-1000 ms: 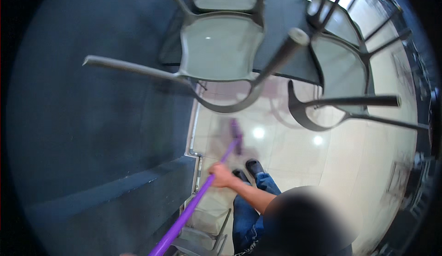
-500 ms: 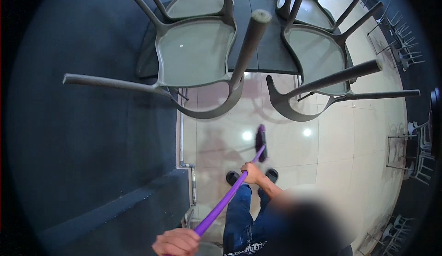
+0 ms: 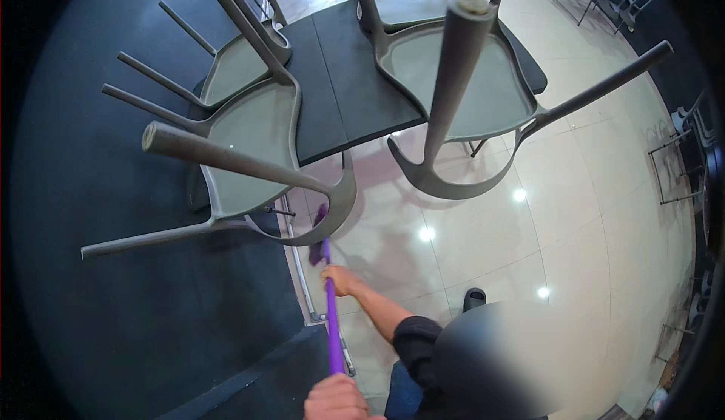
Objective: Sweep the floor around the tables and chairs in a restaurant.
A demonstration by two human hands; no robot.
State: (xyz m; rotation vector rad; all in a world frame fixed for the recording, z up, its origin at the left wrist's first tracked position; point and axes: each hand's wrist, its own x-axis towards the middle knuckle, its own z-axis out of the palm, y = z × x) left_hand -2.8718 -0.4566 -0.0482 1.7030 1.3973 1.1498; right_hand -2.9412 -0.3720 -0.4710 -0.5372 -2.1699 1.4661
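Two hands grip your purple mop handle (image 3: 331, 314): the right hand (image 3: 341, 279) is closed round it higher along the shaft, the left hand (image 3: 334, 400) closed round its near end at 6 o'clock. The mop head (image 3: 318, 248) sits on the tiled floor (image 3: 604, 216) at 12 o'clock from your right hand, under an upturned grey chair (image 3: 253, 148) resting on the black bench (image 3: 355, 80).

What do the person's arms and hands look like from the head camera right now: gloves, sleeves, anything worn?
Both hands are bare, without gloves. The right hand leads to a bare forearm, with a dark sleeve pushed up near the elbow. Only the knuckles of the left hand show at the lower edge; its arm is out of view. No rings or watch can be seen.
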